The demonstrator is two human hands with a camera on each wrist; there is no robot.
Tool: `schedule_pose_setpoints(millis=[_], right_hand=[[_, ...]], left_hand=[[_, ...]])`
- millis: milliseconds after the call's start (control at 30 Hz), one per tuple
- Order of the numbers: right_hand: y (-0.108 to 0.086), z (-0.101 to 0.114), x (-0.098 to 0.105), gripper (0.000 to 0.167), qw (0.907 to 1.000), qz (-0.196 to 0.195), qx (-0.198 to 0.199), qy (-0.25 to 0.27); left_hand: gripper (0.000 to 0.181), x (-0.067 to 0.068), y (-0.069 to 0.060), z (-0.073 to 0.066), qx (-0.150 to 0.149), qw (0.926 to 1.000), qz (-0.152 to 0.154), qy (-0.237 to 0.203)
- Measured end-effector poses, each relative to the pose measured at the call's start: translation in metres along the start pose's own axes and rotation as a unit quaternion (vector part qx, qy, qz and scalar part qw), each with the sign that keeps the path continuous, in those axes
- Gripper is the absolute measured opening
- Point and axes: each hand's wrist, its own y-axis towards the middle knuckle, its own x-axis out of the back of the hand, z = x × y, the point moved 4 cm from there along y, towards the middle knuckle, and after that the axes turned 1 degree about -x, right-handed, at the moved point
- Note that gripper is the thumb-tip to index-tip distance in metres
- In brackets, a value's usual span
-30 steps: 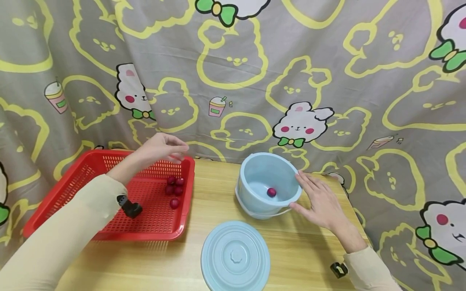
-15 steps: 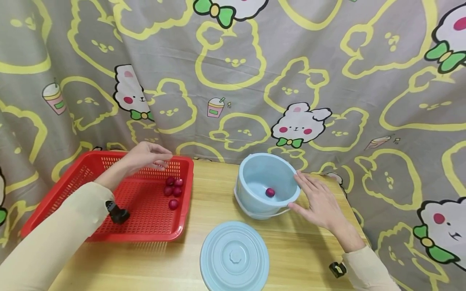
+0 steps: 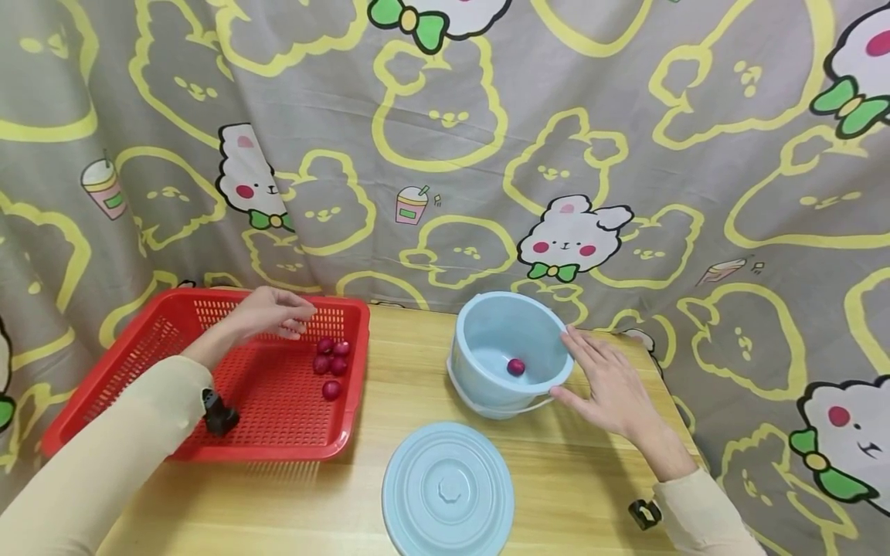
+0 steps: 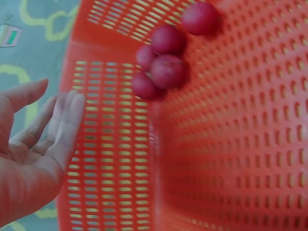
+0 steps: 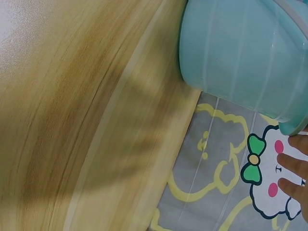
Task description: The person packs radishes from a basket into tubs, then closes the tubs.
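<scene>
My left hand (image 3: 273, 315) hovers over the back of a red plastic basket (image 3: 356, 386), fingers relaxed with nothing between them. In the left wrist view, its fingers (image 4: 72, 115) show bare beside the slotted wall. Several small, round, dark red fruits, perhaps plums, cluster at the basket's right side; one fruit (image 3: 331, 390) sits slightly apart from them. To the right stands a light blue bucket (image 3: 487, 386) with a single dark red fruit (image 3: 516, 367) on its bottom. My right hand (image 3: 612, 386) rests on the bucket's right rim, its fingers fairly straight.
A round light blue lid (image 3: 448, 490) lies on the wooden table (image 3: 577, 494) in front of the bucket. The bucket's handle (image 3: 531, 408) hangs down at its front. Behind the table hangs a grey curtain (image 3: 445, 100) with cartoon prints.
My left hand has moved left and down, from the basket's back right corner to over its back part. The right hand stays on the bucket rim, and the fruits lie as before.
</scene>
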Motion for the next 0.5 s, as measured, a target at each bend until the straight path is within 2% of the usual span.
schedule_pose_setpoints(millis=[233,500], right_hand=[[0.0,0.0,0.0,0.095,1.0,0.0,0.002,-0.001],[0.0,0.0,0.0,0.095,1.0,-0.001,0.002,-0.001]], left_hand=[[0.054,-0.007,0.002,0.016,0.001,0.9998,-0.001,-0.022],[0.054,-0.01,0.003,0.025,0.001,0.9994,0.014,-0.033]])
